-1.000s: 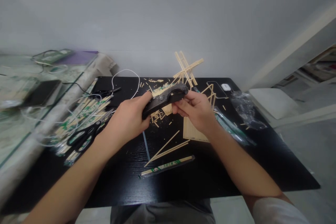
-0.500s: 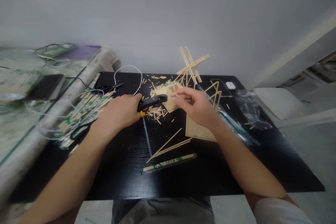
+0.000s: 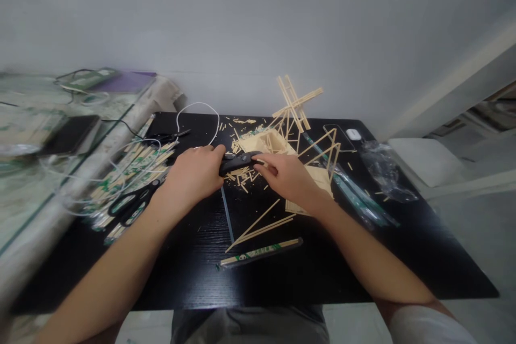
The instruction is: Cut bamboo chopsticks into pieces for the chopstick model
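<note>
My left hand (image 3: 193, 174) is closed around the handle of a black tool (image 3: 237, 161), likely a glue gun, held low over the black table (image 3: 282, 274). My right hand (image 3: 286, 177) pinches the tool's front end from the right, fingers closed on it. Just beyond the hands lie short bamboo offcuts (image 3: 241, 174) and a small box built of sticks (image 3: 264, 142). A stick frame model (image 3: 296, 105) stands behind it, and a flat stick panel (image 3: 310, 193) lies partly under my right wrist.
Long loose chopsticks (image 3: 262, 223) and a wrapped pair (image 3: 260, 252) lie near the front edge. Scissors (image 3: 131, 201), wrapped chopstick packs (image 3: 129, 172) and a white cable (image 3: 197, 113) crowd the left side. A clear plastic bag (image 3: 379, 169) sits at the right. A cluttered glass desk (image 3: 48, 134) adjoins on the left.
The tool has come down from raised in both hands to just above the table. My right hand let go briefly, fingers apart, and now grips the tool's front end again.
</note>
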The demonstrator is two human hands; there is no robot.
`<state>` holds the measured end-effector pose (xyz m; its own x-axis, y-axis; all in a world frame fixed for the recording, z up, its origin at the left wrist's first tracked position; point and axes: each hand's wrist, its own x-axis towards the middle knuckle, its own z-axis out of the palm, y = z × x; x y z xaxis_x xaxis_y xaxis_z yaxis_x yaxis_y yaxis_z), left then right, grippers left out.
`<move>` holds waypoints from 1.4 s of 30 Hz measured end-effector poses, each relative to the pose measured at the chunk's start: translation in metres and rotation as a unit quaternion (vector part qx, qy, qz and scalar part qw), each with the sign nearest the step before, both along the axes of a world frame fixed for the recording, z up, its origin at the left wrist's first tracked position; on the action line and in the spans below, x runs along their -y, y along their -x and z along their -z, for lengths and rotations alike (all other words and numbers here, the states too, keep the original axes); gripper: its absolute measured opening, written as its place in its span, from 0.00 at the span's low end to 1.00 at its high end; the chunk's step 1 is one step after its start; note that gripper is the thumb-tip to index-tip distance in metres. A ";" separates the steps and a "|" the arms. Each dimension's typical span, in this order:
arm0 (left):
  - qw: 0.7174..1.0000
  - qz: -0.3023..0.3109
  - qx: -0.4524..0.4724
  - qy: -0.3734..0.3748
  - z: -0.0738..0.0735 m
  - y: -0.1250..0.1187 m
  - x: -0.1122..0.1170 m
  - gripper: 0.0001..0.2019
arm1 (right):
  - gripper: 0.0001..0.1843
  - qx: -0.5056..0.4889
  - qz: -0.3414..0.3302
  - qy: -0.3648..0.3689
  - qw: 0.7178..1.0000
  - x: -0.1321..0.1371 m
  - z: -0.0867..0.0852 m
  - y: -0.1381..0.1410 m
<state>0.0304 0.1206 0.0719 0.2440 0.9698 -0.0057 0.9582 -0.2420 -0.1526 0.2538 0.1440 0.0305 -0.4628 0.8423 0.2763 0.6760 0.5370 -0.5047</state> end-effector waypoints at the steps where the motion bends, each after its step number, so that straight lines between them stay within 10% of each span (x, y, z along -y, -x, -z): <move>1: 1.000 0.003 -0.001 -0.006 0.000 0.000 0.000 0.12 | 0.18 0.008 -0.002 -0.004 1.000 0.000 0.000 0.000; 16: 1.000 0.023 -0.012 -0.017 0.009 0.004 -0.002 0.14 | 0.17 0.129 -0.004 0.014 0.992 -0.003 0.009 0.001; 30: 0.997 -0.061 0.034 0.013 -0.002 0.019 -0.005 0.24 | 0.20 -0.117 -0.018 0.059 0.991 -0.005 -0.013 -0.013; 42: 0.991 -0.052 0.122 -0.026 -0.015 0.004 0.002 0.25 | 0.11 -0.291 -0.130 0.230 0.919 0.001 -0.018 -0.015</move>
<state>0.0260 0.1182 0.0874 0.1301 0.9873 0.0915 0.9875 -0.1373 0.0780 0.2687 0.1430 0.0481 -0.5523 0.8134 0.1829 0.0984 0.2814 -0.9545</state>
